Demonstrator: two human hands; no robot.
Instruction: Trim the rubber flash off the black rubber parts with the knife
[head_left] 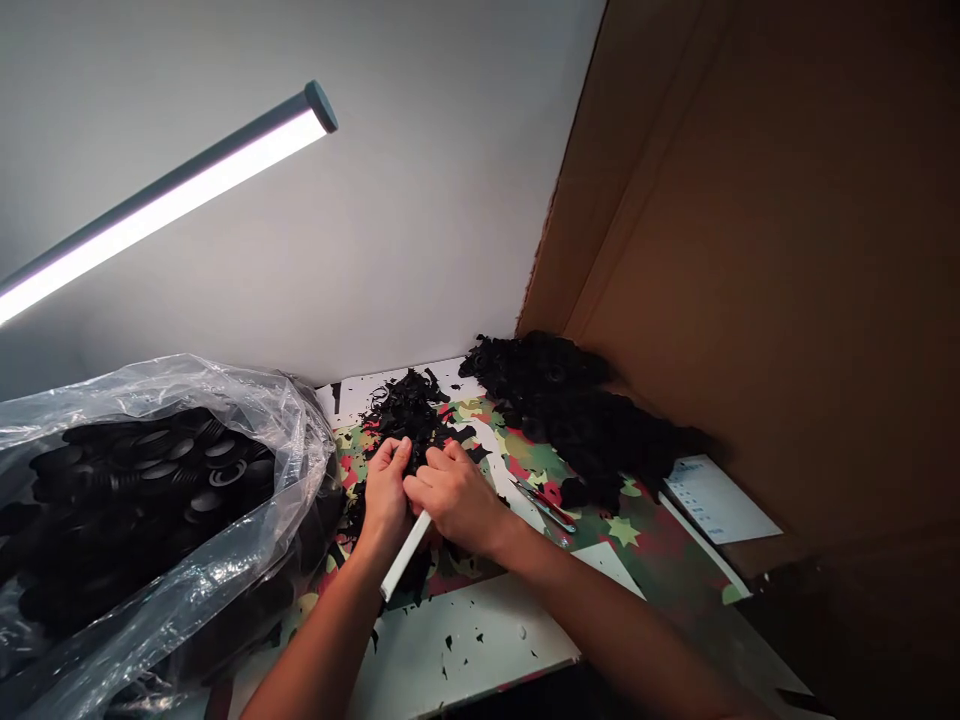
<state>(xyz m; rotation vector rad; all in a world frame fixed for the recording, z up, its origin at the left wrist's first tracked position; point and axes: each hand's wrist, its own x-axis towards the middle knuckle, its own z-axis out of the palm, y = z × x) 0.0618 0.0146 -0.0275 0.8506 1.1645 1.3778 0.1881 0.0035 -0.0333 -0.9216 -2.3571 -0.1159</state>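
My left hand [388, 487] and my right hand [454, 497] meet over the middle of the table, fingers curled together on a small black part [417, 455] that they mostly hide. My right hand also grips a white-handled tool [406, 556] whose handle slants down to the left below the wrist. Just beyond the fingers lies a heap of black scraps [409, 405] on a camouflage-patterned mat [525, 455] with stars.
A clear plastic bag [150, 500] full of round black parts fills the left side. A bigger pile of black pieces [570, 400] lies against a cardboard wall [750, 250] at right. Red-handled pliers [544, 503], a printed sheet [716, 498], a white board [465, 640] and an overhead tube lamp [172, 195].
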